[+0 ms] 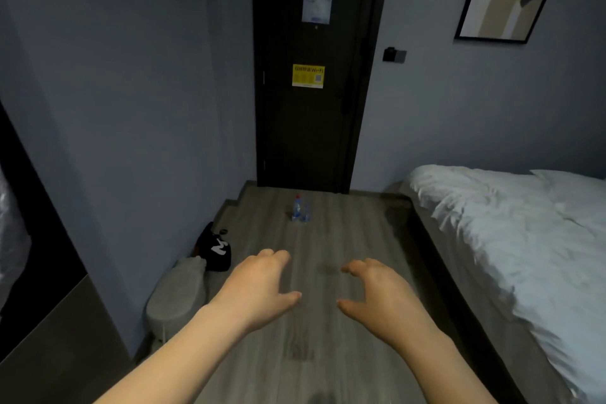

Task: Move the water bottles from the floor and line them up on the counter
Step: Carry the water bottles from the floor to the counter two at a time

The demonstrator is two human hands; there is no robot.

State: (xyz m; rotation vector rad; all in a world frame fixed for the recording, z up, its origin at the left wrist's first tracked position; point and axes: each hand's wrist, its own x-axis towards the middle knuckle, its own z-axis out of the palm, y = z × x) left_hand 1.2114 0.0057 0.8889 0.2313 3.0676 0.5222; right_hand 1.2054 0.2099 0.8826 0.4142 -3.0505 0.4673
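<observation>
Head view: my left hand (259,285) and right hand (377,289) are held forward empty, fingers loosely curled, presumably pre-shaped for the water bottles (300,209) standing far off by the door (311,125).

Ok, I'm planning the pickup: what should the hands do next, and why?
Probably step forward toward the water bottles: they stand on the floor by the door, well beyond the empty left hand and right hand.

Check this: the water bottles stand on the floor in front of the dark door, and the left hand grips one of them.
Not right. The head view shows the left hand empty, well short of the water bottles. They do stand on the floor before the dark door.
</observation>
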